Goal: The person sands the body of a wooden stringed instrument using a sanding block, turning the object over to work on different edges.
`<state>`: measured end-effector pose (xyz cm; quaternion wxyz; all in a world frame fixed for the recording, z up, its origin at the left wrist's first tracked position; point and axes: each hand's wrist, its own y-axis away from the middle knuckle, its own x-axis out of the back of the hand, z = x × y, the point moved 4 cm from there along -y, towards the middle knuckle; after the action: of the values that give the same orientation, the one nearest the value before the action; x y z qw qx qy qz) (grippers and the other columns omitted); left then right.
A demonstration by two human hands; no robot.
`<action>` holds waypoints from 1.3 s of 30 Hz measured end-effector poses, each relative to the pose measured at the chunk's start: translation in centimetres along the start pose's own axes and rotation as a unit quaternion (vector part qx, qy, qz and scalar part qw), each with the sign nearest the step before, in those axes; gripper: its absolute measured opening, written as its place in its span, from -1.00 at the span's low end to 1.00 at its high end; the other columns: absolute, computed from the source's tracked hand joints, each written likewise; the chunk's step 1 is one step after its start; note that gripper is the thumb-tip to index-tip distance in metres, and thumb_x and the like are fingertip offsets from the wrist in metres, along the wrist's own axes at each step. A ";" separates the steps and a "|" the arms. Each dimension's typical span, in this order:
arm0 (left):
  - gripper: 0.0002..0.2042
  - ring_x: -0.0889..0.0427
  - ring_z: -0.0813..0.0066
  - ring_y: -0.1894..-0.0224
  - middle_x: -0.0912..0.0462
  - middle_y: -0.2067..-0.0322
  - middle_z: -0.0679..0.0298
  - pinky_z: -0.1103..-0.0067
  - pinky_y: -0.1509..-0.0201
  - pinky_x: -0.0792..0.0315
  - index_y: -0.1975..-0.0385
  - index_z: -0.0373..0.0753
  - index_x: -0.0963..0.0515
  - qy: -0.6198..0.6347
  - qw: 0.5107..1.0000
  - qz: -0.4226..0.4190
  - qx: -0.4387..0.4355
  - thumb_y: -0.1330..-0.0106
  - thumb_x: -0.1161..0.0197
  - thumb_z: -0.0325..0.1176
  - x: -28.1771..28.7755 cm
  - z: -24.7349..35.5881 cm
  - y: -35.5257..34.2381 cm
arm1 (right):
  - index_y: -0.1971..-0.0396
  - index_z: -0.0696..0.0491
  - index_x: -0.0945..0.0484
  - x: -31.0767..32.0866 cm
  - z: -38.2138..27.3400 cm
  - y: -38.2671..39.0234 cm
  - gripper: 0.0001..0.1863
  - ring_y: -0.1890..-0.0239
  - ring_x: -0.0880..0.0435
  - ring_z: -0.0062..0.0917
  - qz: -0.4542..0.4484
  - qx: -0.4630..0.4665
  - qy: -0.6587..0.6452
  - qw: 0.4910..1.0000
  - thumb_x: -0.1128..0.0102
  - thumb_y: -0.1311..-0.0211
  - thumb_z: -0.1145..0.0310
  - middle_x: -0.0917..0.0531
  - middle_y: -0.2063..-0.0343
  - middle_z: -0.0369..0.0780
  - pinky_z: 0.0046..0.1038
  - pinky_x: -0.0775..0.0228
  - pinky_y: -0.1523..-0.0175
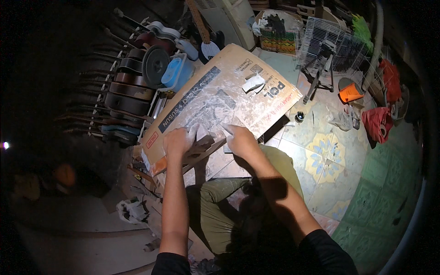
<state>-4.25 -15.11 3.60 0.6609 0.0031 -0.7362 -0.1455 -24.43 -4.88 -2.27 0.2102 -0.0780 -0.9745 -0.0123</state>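
At the near edge of a dusty cardboard sheet [192,98], my left hand [178,141] is closed on a brownish block [201,141], its fingers coated in pale dust. To the right, my right hand [240,140] is closed too, with its thumb and forefinger pressed together near the block. Whatever it grips is too small and shaded to make out. White powder is smeared over the cardboard beyond both hands. A small crumpled white piece [253,83] lies on the far part of the cardboard.
Several guitars [130,94] stand in a rack at the left, beside a light-blue plastic tub [173,72]. A wire cage [332,43] and a black stand [319,75] are at the back right. An orange cup [350,93] and a small dark jar [299,117] sit on the tiled floor.
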 end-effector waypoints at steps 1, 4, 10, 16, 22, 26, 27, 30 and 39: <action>-0.23 -0.70 -0.07 0.11 -0.72 0.24 -0.10 0.19 -0.02 -0.51 0.22 -0.28 -0.73 0.002 1.000 0.003 0.003 -0.26 0.08 0.42 0.0 -0.4 0.0 | -0.10 0.01 -0.60 -0.2 -0.4 0.1 -0.50 0.02 -0.64 -0.04 0.001 0.009 -0.015 1.000 -0.10 -0.07 0.49 -0.67 0.09 0.05 -0.15 -0.46 -0.12; -0.39 -0.71 -0.02 0.16 -0.72 0.29 -0.06 0.22 0.05 -0.53 0.21 -0.23 -0.73 0.079 0.994 0.036 -0.061 -0.20 -0.18 0.28 0.5 -0.8 0.5 | -0.15 -0.01 -0.57 -0.6 -1.5 0.3 -0.45 -0.02 -0.62 -0.06 -0.007 0.030 -0.007 0.999 -0.08 -0.07 0.53 -0.65 0.02 0.03 -0.18 -0.45 -0.16; -0.47 -0.73 0.09 0.29 -0.73 0.39 0.04 0.34 0.18 -0.55 0.23 -0.14 -0.73 0.150 0.979 0.059 -0.127 0.11 -0.53 0.13 2.1 -1.3 2.8 | -0.18 0.06 -0.53 -2.6 -3.4 1.6 -0.44 -0.08 -0.59 -0.05 0.017 0.159 -0.108 0.981 -0.03 -0.09 0.57 -0.61 -0.06 0.05 -0.21 -0.44 -0.20; -0.43 -0.74 0.06 0.29 -0.73 0.39 0.03 0.30 0.17 -0.56 0.19 -0.09 -0.76 0.195 0.974 0.058 -0.100 0.16 -0.54 0.17 1.1 -2.1 2.9 | -0.18 0.14 -0.49 -5.4 -4.5 1.7 -0.46 -0.15 -0.55 -0.08 0.036 0.133 -0.046 0.989 0.13 -0.16 0.61 -0.52 -0.18 0.06 -0.22 -0.38 -0.27; -0.44 -0.74 0.05 0.33 -0.73 0.43 0.02 0.32 0.21 -0.58 0.22 -0.07 -0.77 0.169 0.977 0.067 -0.111 0.17 -0.54 0.18 1.0 -1.6 2.0 | -0.17 0.14 -0.49 -5.9 -4.1 0.8 -0.45 -0.17 -0.54 -0.09 0.057 0.139 -0.009 0.989 0.09 -0.12 0.62 -0.49 -0.24 -0.03 -0.18 -0.41 -0.23; -0.45 -0.73 0.04 0.32 -0.73 0.42 0.02 0.29 0.20 -0.57 0.24 -0.09 -0.77 0.170 0.978 0.059 -0.102 0.17 -0.54 0.17 1.4 -2.4 2.6 | -0.22 0.11 -0.47 -6.2 -5.0 2.4 -0.43 -0.11 -0.58 -0.10 0.049 0.136 -0.008 0.989 0.06 -0.14 0.62 -0.52 -0.22 -0.09 -0.16 -0.45 -0.17; -0.46 -0.73 0.03 0.33 -0.72 0.43 0.02 0.28 0.20 -0.57 0.25 -0.10 -0.77 0.176 0.978 0.059 -0.099 0.17 -0.53 0.17 1.9 -1.6 2.8 | -0.23 0.09 -0.46 -6.1 -5.1 2.4 -0.43 -0.08 -0.60 -0.11 0.036 0.124 0.054 0.990 0.05 -0.15 0.61 -0.53 -0.22 -0.10 -0.16 -0.46 -0.13; -0.48 -0.74 0.07 0.37 -0.73 0.43 0.02 0.32 0.26 -0.56 0.22 -0.15 -0.75 0.177 0.975 0.088 -0.104 0.13 -0.55 0.09 1.9 -1.0 3.3 | -0.25 0.05 -0.45 -6.3 -5.5 2.1 -0.42 0.01 -0.64 -0.14 0.016 0.107 0.193 0.975 0.02 -0.15 0.59 -0.55 -0.19 -0.10 -0.19 -0.51 -0.06; -0.52 -0.73 0.01 0.28 -0.72 0.39 0.00 0.30 0.23 -0.56 0.18 -0.10 -0.73 0.188 0.971 0.112 -0.100 0.07 -0.52 0.04 0.7 -1.3 3.9 | -0.19 0.13 -0.50 -6.5 -5.5 1.7 -0.48 0.08 -0.66 -0.15 0.037 0.163 0.237 0.957 -0.01 -0.17 0.54 -0.60 -0.13 -0.10 -0.23 -0.56 0.02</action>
<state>-2.34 -11.81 5.24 0.7968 -0.1181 -0.5758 -0.1398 -16.08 -4.48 0.02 0.4457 -0.0736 -0.8817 0.1359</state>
